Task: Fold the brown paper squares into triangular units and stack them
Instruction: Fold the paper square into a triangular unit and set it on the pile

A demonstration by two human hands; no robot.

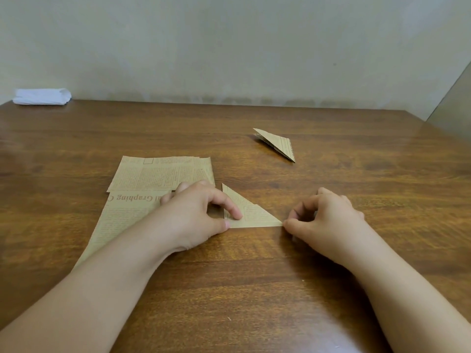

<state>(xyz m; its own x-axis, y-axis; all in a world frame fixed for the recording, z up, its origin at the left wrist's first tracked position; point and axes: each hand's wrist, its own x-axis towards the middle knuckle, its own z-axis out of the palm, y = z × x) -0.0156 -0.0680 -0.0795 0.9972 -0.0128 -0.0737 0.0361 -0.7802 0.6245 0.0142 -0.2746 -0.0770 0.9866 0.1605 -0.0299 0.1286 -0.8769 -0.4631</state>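
A brown printed paper folded into a triangle (254, 215) lies flat on the wooden table (254, 289) in front of me. My left hand (198, 215) pins its left corner, index finger on top and thumb at the near edge. My right hand (323, 217) has curled fingers, and its thumb tip touches the triangle's right point. A finished folded triangular unit (277, 145) lies farther back to the right. A pile of unfolded brown squares (163, 173) sits at the left, over a larger brown sheet (122, 220) that my left forearm crosses.
A white folded cloth or paper bundle (42, 96) rests at the table's far left corner against the pale wall. The table's right edge runs near a grey panel (456, 103).
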